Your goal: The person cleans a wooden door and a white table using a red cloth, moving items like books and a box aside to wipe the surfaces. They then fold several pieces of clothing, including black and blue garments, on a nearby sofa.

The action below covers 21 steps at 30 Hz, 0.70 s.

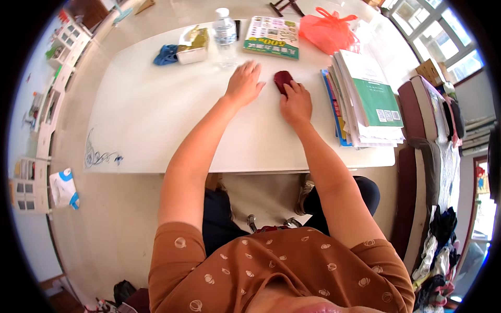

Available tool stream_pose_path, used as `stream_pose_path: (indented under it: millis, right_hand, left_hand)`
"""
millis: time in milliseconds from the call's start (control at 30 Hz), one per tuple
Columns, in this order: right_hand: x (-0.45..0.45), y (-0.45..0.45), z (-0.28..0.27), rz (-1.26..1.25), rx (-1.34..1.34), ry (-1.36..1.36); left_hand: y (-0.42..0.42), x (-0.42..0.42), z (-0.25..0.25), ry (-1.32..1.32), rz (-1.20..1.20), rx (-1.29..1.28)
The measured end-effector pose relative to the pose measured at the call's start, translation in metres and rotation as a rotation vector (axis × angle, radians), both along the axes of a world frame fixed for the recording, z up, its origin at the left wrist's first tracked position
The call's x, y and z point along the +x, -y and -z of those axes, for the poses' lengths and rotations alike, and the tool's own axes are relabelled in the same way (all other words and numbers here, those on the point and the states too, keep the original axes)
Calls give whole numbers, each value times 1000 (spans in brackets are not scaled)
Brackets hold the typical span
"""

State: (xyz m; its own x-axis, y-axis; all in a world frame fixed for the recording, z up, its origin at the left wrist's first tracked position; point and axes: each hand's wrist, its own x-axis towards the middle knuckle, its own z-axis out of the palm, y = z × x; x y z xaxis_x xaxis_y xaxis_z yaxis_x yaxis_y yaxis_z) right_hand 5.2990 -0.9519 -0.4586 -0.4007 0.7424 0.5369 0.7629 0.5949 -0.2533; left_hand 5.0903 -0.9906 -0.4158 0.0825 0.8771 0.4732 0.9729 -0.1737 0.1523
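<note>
My right hand [297, 102] rests on the white table [156, 129], its fingers on the near end of a small dark red object [282, 81], whose kind I cannot tell. Left of it my left hand [244, 85] is held over the table with the fingers extended, holding nothing and slightly blurred. Just beyond the left hand stands a clear plastic bottle [226, 33] with a white cap. Past the dark red object lies a paperback book [271, 39] with a green and white cover.
A tall stack of books and papers [375, 94] stands at the table's right. A knotted red plastic bag [327, 33] lies at the far right. Farther left are an open tissue pack [193, 45] and a blue cloth [166, 54]. A sofa [417, 113] is beyond the right edge.
</note>
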Motion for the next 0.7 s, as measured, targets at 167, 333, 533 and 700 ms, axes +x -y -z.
stream_pose_path:
  millis: [167,333,533,700]
  right_hand:
    - [-9,5,-6,-61,-23,-33]
    - [-2,4,-4,-44,-69,-38]
    - [13,20,-7,-90,-92,-8]
    - [69,98,-11,-192,-54,-10]
  left_hand:
    - [-124,6,3,-19,-262,-128]
    - [-133,18,27,-28,-293,-374]
    - [-68,44,31,-53,-224,-373]
    - [21,67,26,-58,-153,-356]
